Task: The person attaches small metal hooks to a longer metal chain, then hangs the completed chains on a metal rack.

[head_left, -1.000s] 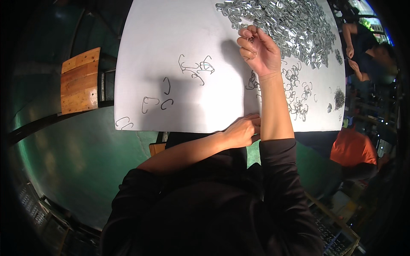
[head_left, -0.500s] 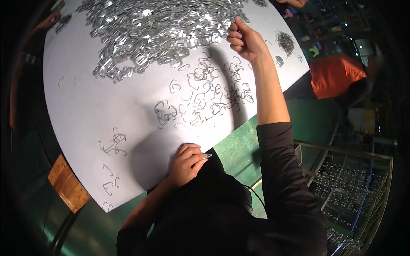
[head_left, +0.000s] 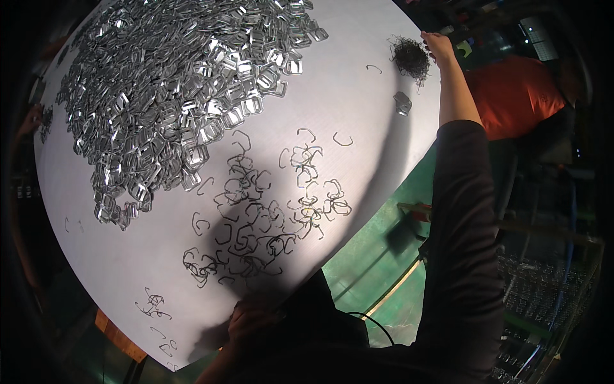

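Observation:
My right hand (head_left: pixel 439 48) is stretched out to the far right edge of the white table (head_left: pixel 358 102). Its fingers are drawn together at the side of a dark, tangled heap of thin bent wire pieces (head_left: pixel 410 59); anything between them is too small to make out. In deep shadow at the near table edge, my left hand (head_left: pixel 251 320) appears curled, and what it holds is hidden. Beyond it lie many loose C-shaped wire pieces (head_left: pixel 246 237). A large heap of shiny metal buckles (head_left: pixel 185 83) covers the far left of the table.
A small stack of buckles (head_left: pixel 402 103) sits near the wire heap. More wire hooks (head_left: pixel 153 303) lie at the near left. Another person's hand (head_left: pixel 31 120) shows at the left edge. An orange cloth-like shape (head_left: pixel 515 96) is beyond the right edge, and green floor (head_left: pixel 377 256) shows below.
My right hand has moved from the buckle heap rightward to the dark wire heap. My left hand, which held a small flat metal piece, is now in shadow. The whole view has shifted.

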A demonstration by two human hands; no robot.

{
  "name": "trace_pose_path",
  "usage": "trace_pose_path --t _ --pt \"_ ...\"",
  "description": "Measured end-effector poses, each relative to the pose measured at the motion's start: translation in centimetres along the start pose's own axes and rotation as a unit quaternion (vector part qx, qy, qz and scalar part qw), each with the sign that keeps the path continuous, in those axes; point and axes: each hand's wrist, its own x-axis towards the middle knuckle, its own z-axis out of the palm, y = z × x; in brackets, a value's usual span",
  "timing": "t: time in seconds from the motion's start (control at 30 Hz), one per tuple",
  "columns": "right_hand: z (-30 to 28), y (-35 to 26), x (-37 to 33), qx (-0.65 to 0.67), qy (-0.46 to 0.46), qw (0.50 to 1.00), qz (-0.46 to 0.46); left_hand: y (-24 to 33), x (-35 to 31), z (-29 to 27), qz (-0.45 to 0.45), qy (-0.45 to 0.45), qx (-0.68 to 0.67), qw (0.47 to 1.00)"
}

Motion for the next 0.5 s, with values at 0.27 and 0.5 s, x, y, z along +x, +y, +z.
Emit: trace_pose_path --t 0.27,0.5 --pt "-1.8 -3.8 -2.3 -0.094 0.051 0.977 -0.186 -0.2 0.0 0.6 0.042 0.056 -0.042 0.997" --pt "1.7 -22.2 -33.5 0.158 -0.144 0.840 -0.499 -0.3 -0.5 -0.2 0.029 0.074 -0.107 0.991"
